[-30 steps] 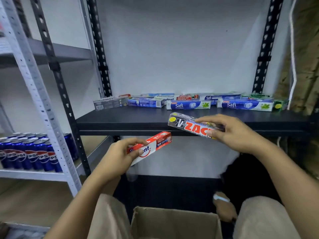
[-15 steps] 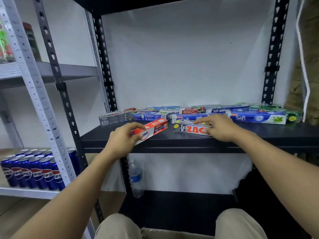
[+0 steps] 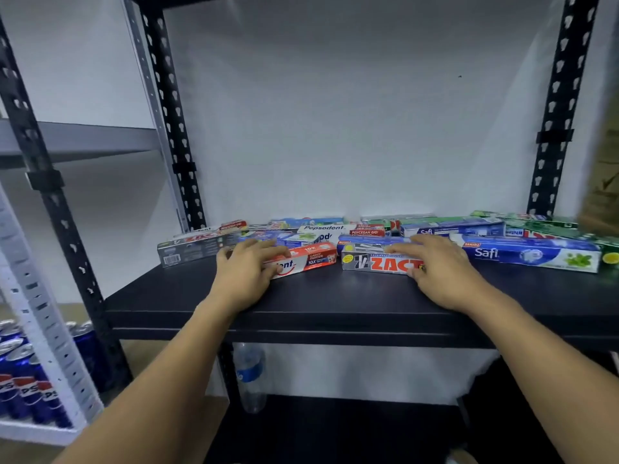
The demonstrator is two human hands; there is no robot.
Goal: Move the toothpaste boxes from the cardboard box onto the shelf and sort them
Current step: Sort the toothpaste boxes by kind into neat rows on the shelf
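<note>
Up front on the matte black shelf (image 3: 335, 303), two slim rectangular cardboard cartons, each lying flat on a long face with its glossy printed side toward the camera. To the left, the red-and-white Pepsodent box (image 3: 310, 259), long axis running left to right with the right end angled a little toward the back; left end gripped by the left hand (image 3: 244, 276), fingers (image 3: 261, 244) curled over the top and thumb against the front face. Just beside it, nearly end to end with a narrow gap, the grey Zact box (image 3: 378, 262), long axis parallel to the shelf's front edge, logo reading left to right; right end held by the right hand (image 3: 438, 269), fingers stretched along the top edge, thumb tucked on the front. Behind both, a loose row of more toothpaste cartons lying lengthwise, too overlapped for an exact count: two blue Safi boxes (image 3: 532, 254) legible, one dark Zact carton (image 3: 194, 251) at far left. Below, one clear plastic water bottle (image 3: 249, 376); lower left, several blue Pepsi cans (image 3: 30, 390) on a white rack.
</note>
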